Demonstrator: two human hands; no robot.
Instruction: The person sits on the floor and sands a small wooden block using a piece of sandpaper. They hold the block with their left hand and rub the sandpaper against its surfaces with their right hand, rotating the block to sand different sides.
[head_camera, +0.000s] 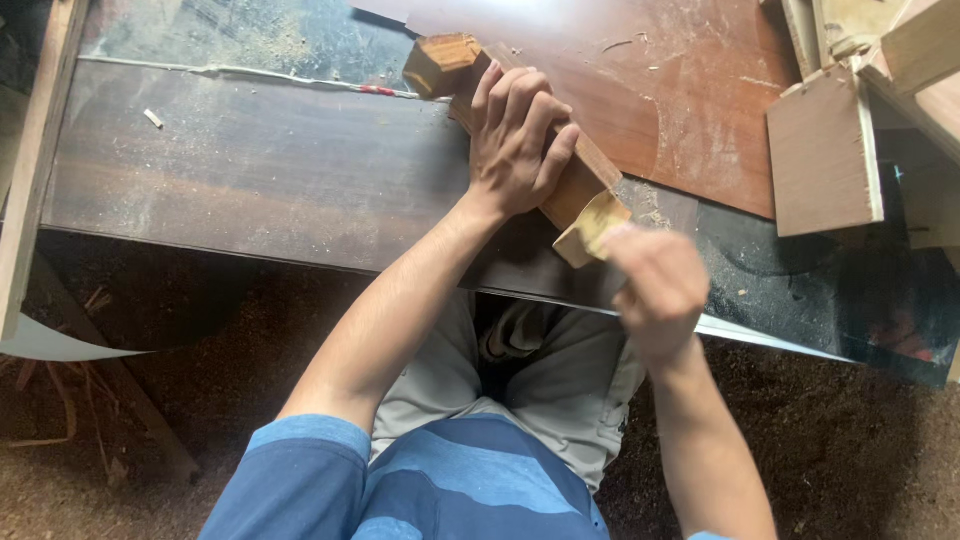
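Note:
A long reddish-brown wooden block (440, 65) lies slantwise on the dark workbench (250, 170). My left hand (515, 140) presses down on its middle, fingers wrapped over the top. My right hand (655, 290) is blurred and grips a folded piece of tan sandpaper (592, 228) against the block's near end.
A reddish plywood sheet (690, 90) lies behind the block. Cut boards (825, 155) and timber offcuts are piled at the right. A wooden rail (35, 150) runs down the left edge. Sawdust covers the floor (850, 440).

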